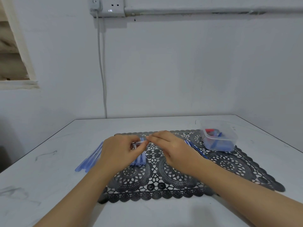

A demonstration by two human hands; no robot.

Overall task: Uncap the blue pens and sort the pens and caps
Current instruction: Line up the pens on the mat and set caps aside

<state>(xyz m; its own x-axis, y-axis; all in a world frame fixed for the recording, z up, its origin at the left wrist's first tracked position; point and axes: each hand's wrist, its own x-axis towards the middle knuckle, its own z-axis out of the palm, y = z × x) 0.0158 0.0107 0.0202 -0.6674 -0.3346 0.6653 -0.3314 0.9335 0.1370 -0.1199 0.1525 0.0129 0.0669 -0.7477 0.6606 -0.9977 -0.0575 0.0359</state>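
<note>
Room: pale painted wall behind a white table [49, 177] with grey scuff marks on its top.
Left hand [119, 151]: raised just above the mat, fingers curled, thumb and fingertips pinching one end of a pen [142, 142].
Right hand [172, 149]: facing the left, thumb and forefinger pinching the other end of the same pen; the fingertips of the two hands nearly meet.
Pen: held level between the hands over the far middle of the mat; only a short, pale stretch shows, and whether its cap is on cannot be told.
Writing: dark marks on the held barrel are too small to read.
Pale blue pieces [140, 159]: a tight row lying on the mat, partly hidden under the left hand.
Pale blue pens [91, 159]: a loose bundle lying slantwise on the bare table, just off the mat's left edge and partly behind the left wrist.
Dark blue sticks [195, 149]: several thin ones lying together on the mat, just right of the right hand.
Tub [232, 136]: clear plastic, lidless, on the mat's far right corner, holding blue bits and a red one.
Mat [180, 176]: black lace-pattern placemat, flat in the middle of the table.
Wall fittings: a white double socket [113, 5] at the top, a grey cable [101, 63] hanging from it to behind the table, a painted pipe [196, 9] running right.
Far left: a recessed opening [13, 46] in the wall.
</note>
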